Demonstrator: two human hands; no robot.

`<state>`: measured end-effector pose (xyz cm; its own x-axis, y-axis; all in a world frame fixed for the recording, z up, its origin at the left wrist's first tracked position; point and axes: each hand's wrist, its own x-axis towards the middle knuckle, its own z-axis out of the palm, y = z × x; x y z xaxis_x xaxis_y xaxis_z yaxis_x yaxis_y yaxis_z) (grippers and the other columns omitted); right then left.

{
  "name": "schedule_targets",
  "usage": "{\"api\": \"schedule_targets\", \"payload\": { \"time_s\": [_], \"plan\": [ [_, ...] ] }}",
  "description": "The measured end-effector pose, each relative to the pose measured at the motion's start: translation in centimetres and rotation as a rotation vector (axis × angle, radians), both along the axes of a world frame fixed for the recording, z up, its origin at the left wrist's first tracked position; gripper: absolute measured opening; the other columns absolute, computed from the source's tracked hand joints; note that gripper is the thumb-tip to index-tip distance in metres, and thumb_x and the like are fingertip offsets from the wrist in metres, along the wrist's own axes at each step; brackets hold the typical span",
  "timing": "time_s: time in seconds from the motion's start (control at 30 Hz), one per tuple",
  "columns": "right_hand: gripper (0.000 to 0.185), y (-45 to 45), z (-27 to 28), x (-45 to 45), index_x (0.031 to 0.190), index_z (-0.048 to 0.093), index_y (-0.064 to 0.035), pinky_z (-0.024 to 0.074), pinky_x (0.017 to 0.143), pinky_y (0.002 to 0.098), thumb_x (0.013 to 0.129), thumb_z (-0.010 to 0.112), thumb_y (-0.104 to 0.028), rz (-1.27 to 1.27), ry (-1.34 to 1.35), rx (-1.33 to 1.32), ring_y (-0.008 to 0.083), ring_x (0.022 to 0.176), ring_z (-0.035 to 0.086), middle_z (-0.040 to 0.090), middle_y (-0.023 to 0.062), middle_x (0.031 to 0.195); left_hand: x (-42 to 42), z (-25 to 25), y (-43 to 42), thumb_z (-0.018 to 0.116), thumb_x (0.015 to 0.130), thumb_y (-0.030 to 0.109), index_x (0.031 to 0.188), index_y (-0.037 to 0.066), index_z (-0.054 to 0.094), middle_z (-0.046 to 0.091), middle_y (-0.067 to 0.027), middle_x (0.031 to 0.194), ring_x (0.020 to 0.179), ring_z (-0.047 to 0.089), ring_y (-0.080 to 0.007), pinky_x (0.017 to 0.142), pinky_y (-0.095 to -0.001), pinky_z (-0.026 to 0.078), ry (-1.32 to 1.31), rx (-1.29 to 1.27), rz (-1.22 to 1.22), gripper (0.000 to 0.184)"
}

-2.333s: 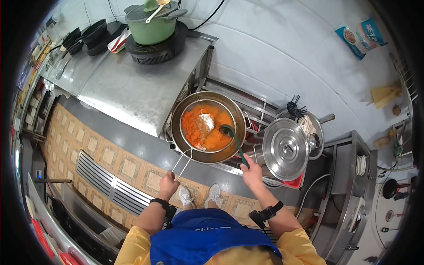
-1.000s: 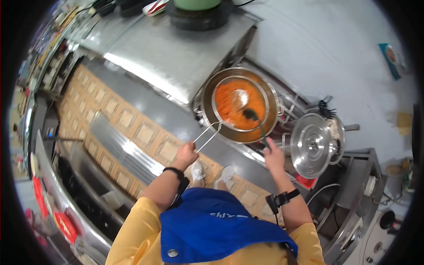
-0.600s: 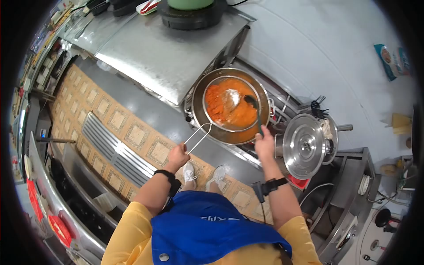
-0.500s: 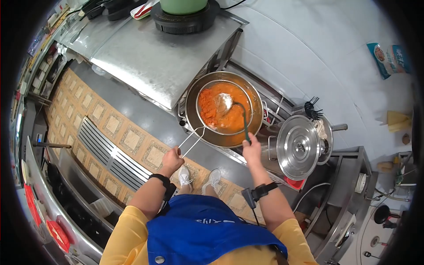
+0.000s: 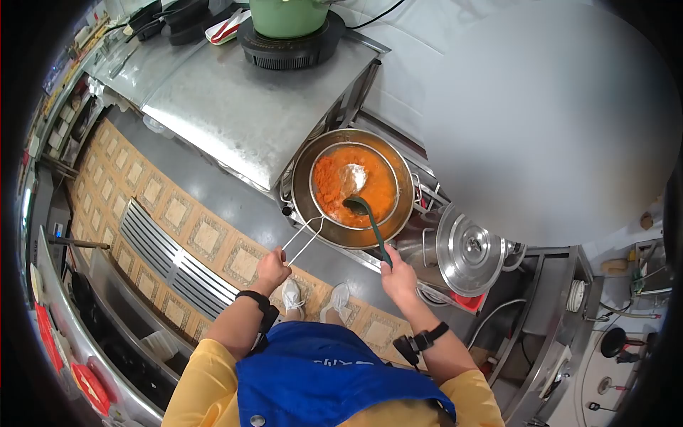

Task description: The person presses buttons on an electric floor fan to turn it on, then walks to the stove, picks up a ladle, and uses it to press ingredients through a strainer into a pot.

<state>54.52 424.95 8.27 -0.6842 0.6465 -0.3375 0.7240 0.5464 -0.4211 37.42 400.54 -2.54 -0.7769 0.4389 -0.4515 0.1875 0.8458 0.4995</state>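
Note:
My left hand (image 5: 272,270) is closed around the long wire handle of a round strainer (image 5: 302,240), which sits within a wide metal pot (image 5: 302,192). Orange liquid fills the strainer, with thicker orange pulp (image 5: 326,181) on its left side and a whitish, shiny patch (image 5: 353,176) near the middle. My right hand (image 5: 399,276) grips a dark green ladle (image 5: 377,233) by its handle. The ladle's bowl rests at the lower part of the strainer, at the surface of the orange liquid. What lies beneath the liquid is hidden.
Right of the pot stands a tall pot under a metal lid (image 5: 471,245). A steel counter (image 5: 235,107) at upper left bears a green pot (image 5: 286,18) on a black cooker (image 5: 290,51). A grey blur covers the upper right. A slatted drain (image 5: 178,260) crosses the floor.
The ladle's bowl has moved left and toward me through the orange liquid, its handle now tilting more. My left hand keeps its hold on the strainer handle. The camera view has shifted slightly.

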Motion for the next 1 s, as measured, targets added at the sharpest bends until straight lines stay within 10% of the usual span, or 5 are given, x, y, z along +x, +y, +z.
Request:
{"api": "schedule_targets", "payload": {
  "time_s": [0.53,0.67,0.73,0.8,1.0],
  "plan": [
    [0.049,2.3,1.3,-6.1,0.129,0.041,-0.0221,0.047,0.063,0.0464,0.082,0.053,-0.024,0.178,0.131,0.31,0.0357,0.07,0.061,0.062,0.0178,0.078,0.0,0.6,0.2,0.064,0.06,0.012,0.082,0.008,0.053,0.062,-0.0165,0.076,0.078,0.061,-0.0349,0.069,-0.0428,0.048,-0.012,-0.054,0.0,0.025],
    [0.043,2.1,-2.3,-7.9,0.127,0.043,-0.0218,0.0463,0.069,0.0417,0.085,0.05,-0.023,0.173,0.424,0.144,0.0329,0.078,0.06,0.063,0.0141,0.095,-0.1,-2.0,-0.6,0.064,0.072,0.022,0.111,0.011,0.057,0.06,-0.0177,0.104,0.097,0.058,-0.0323,0.085,-0.0409,0.047,-0.065,-0.008,-0.192,0.042],
    [0.048,1.5,-2.0,-7.5,0.13,0.042,-0.0173,0.0472,0.069,0.0417,0.082,0.053,-0.018,0.125,0.255,-0.099,0.0329,0.083,0.062,0.063,0.0143,0.1,0.9,-2.9,-1.1,0.06,0.07,0.015,0.105,0.006,0.059,0.062,-0.019,0.092,0.088,0.06,-0.034,0.076,-0.0439,0.048,-0.015,0.145,-0.095,0.036],
    [0.055,2.2,-4.0,-5.3,0.132,0.04,-0.0256,0.0461,0.056,0.0461,0.079,0.057,-0.021,0.358,0.235,0.297,0.0343,0.065,0.06,0.062,0.0147,0.077,0.6,-1.2,-0.4,0.054,0.068,0.012,0.103,0.01,0.055,0.062,-0.0168,0.093,0.091,0.059,-0.0351,0.076,-0.0452,0.048,-0.048,0.056,-0.062,0.036],
    [0.052,2.4,-1.3,-2.3,0.135,0.038,-0.0187,0.0467,0.061,0.0449,0.085,0.051,-0.024,0.571,0.11,0.407,0.0361,0.069,0.059,0.059,0.0207,0.078,-0.2,0.9,-1.1,0.052,0.069,0.011,0.095,0.011,0.055,0.062,-0.0167,0.087,0.086,0.059,-0.0357,0.071,-0.0466,0.048,0.001,0.122,-0.027,0.026]
  ]
}}
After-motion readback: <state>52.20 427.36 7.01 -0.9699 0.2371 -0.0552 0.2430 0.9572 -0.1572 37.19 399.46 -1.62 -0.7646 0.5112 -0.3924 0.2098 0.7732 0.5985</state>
